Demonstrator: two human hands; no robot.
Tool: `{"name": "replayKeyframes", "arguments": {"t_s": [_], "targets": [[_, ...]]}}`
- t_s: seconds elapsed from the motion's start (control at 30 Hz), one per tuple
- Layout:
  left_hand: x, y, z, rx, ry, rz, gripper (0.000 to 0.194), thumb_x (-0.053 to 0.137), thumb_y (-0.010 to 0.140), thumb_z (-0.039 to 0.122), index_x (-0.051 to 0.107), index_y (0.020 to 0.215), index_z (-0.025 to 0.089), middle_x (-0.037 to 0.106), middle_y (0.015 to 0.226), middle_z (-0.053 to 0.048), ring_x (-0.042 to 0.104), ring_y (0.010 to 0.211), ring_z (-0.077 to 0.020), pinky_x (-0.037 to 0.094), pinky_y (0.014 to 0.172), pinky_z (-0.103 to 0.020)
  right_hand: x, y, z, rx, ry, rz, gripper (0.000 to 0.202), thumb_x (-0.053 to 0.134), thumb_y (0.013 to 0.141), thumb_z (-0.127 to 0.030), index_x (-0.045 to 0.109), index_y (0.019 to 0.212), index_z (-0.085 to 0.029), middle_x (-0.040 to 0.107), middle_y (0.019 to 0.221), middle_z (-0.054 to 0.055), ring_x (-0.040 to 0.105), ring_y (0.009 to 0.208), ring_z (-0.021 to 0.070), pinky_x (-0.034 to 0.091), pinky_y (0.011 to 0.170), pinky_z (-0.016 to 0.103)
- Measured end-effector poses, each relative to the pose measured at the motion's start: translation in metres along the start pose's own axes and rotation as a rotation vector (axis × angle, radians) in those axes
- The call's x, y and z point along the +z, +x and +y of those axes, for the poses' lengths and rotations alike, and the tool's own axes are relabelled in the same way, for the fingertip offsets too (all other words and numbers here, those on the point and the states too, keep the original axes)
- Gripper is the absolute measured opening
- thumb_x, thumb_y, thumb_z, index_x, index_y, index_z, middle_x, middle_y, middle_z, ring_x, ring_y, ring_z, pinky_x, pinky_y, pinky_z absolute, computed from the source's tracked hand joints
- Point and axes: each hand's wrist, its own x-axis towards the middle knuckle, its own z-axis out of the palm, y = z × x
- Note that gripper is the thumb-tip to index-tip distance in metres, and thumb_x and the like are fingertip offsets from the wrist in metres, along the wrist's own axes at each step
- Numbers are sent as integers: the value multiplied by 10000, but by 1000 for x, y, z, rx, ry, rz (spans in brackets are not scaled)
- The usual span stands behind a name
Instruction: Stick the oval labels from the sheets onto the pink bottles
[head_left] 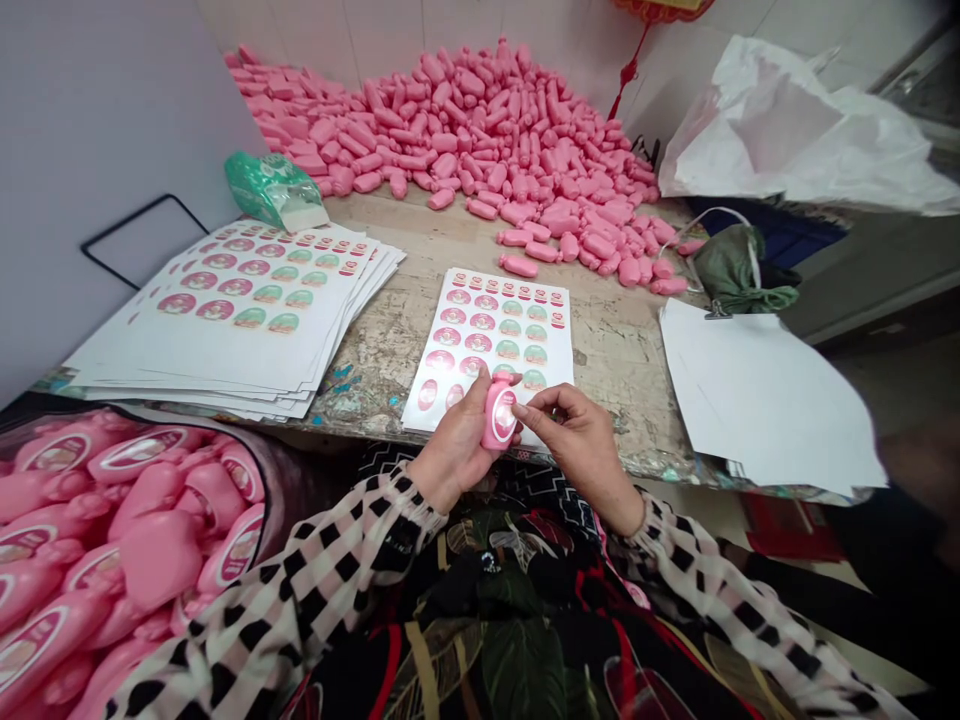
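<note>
My left hand is wrapped round a small pink plastic bottle, held tilted up above the table's front edge. An oval pink-and-white label covers the side of the bottle that faces me. At the right edge of this label, the thumb and forefinger of my right hand are pinched together. Just behind both hands lies a sheet of stickers, with rows of pink and green rounded labels and small red ones. The hands and bottle hide part of its lower rows.
Unlabelled pink bottles are heaped against the wall. A stack of sticker sheets and a green plastic packet lie left. Labelled bottles fill an open bag at lower left. White sheets and a dark green pouch lie right.
</note>
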Motion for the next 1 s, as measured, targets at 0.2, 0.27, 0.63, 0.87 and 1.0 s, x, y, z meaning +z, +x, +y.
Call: {"name": "replayKeyframes", "arguments": {"t_s": [0.2,0.27,0.63,0.87,1.0], "targets": [[-3,2,-2,15,5,2,404,550,766,507,606,977,166,540,734,-2,534,566,-89,438,475,-209,2,0,4,15,-18,-2,220,638,728,-410,616,688,-195,613,710,-3,516,647,128,393,617,257],[-4,3,-3,22,4,-6,427,541,766,522,607,994,167,540,738,-4,535,570,-89,440,477,-208,3,1,7,19,-21,-4,223,638,727,-416,617,690,-197,616,714,-1,518,648,130,395,617,258],[1,3,-2,25,-2,31,464,519,763,559,604,967,150,539,718,-10,523,550,-84,434,459,-198,5,3,14,45,-17,-11,227,640,716,-425,620,690,-201,629,715,9,536,660,143,412,623,268],[0,-3,2,-17,101,-102,372,579,775,424,534,1071,202,551,840,-15,558,649,-94,477,573,-233,1,3,14,79,7,-58,220,615,746,-424,604,731,-206,618,730,5,544,606,131,418,583,259],[-5,-10,7,-150,246,-176,536,645,705,161,427,1185,263,579,850,-6,595,671,-112,492,655,-286,-9,5,19,1,-104,-90,167,625,741,-380,626,733,-212,606,723,-1,544,656,137,409,613,257]]}}
